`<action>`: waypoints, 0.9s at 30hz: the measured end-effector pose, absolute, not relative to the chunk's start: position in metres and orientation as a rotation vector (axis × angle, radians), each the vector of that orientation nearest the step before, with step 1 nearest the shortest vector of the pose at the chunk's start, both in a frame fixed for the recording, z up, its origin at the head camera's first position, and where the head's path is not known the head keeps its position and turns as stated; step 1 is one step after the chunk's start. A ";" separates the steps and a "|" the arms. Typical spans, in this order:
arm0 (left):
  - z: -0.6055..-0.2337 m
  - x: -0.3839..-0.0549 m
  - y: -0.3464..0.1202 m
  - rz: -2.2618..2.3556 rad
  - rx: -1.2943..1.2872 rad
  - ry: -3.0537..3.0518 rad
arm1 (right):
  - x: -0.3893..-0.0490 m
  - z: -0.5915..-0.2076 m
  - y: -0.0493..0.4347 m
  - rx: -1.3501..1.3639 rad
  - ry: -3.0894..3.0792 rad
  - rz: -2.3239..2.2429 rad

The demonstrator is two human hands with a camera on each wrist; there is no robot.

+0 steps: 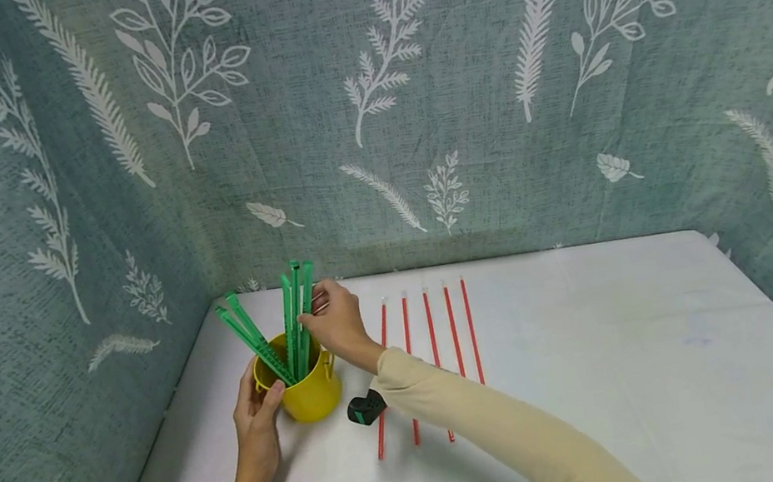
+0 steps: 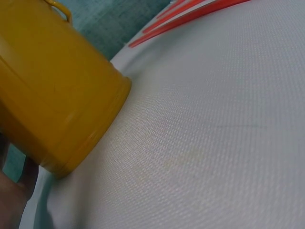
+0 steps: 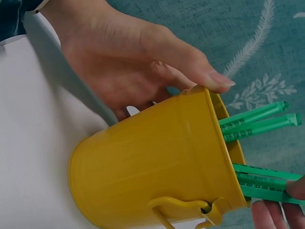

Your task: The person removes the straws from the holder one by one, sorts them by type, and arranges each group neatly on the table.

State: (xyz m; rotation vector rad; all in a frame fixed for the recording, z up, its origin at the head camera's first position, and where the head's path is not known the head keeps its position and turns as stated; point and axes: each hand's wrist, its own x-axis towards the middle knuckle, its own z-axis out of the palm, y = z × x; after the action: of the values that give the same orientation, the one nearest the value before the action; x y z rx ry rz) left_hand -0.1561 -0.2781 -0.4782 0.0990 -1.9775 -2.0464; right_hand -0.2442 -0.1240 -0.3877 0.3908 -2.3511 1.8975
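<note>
A yellow bucket (image 1: 314, 397) stands on the white table, with several green wrapped straws (image 3: 259, 126) leaning out of its mouth in two bunches. Dark printing runs along their wrappers. My left hand (image 1: 256, 426) grips the bucket from the left, thumb at the rim and fingers around the far side. On the other side, my right hand (image 1: 341, 324) pinches a green straw (image 3: 271, 194) of the right-hand bunch, just above the rim. The lower ends of the straws are hidden inside the bucket.
Several thin red straws (image 1: 431, 326) lie side by side on the table (image 1: 600, 342), right of the bucket, partly covered by my right sleeve (image 1: 492, 426). A leaf-patterned curtain (image 1: 484, 183) borders the table at the back and sides. The bucket's wire handle (image 3: 178, 203) hangs at its side.
</note>
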 end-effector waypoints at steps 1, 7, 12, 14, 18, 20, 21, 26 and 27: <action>-0.479 -0.156 -0.279 -2.048 0.099 -1.971 | -0.244 -0.387 -0.123 0.405 -2.337 1.893; -0.480 -0.156 -0.281 -2.035 0.102 -1.959 | -0.242 -0.381 -0.113 0.482 -2.254 1.880; -0.479 -0.156 -0.281 -2.041 0.120 -1.952 | -0.243 -0.377 -0.105 0.510 -2.165 1.886; -0.479 -0.156 -0.281 -2.046 0.121 -1.952 | -0.243 -0.375 -0.102 0.517 -2.130 1.893; -0.480 -0.156 -0.280 -2.058 0.105 -1.959 | -0.243 -0.369 -0.097 0.549 -2.060 1.921; -0.480 -0.156 -0.280 -2.062 0.097 -1.964 | -0.242 -0.365 -0.094 0.565 -2.028 1.937; -0.480 -0.156 -0.280 -2.064 0.093 -1.967 | -0.242 -0.363 -0.092 0.572 -2.013 1.950; -0.481 -0.156 -0.280 -2.071 0.091 -1.976 | -0.241 -0.353 -0.084 0.578 -1.956 2.009; -0.481 -0.156 -0.279 -2.072 0.090 -1.978 | -0.241 -0.350 -0.082 0.578 -1.946 2.020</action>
State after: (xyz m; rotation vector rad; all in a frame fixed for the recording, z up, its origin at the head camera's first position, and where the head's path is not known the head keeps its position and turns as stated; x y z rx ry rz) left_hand -0.1563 -0.2794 -0.4809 0.0898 -1.9778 -2.0717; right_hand -0.2408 -0.0816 -0.3504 0.5784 -1.9455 2.0198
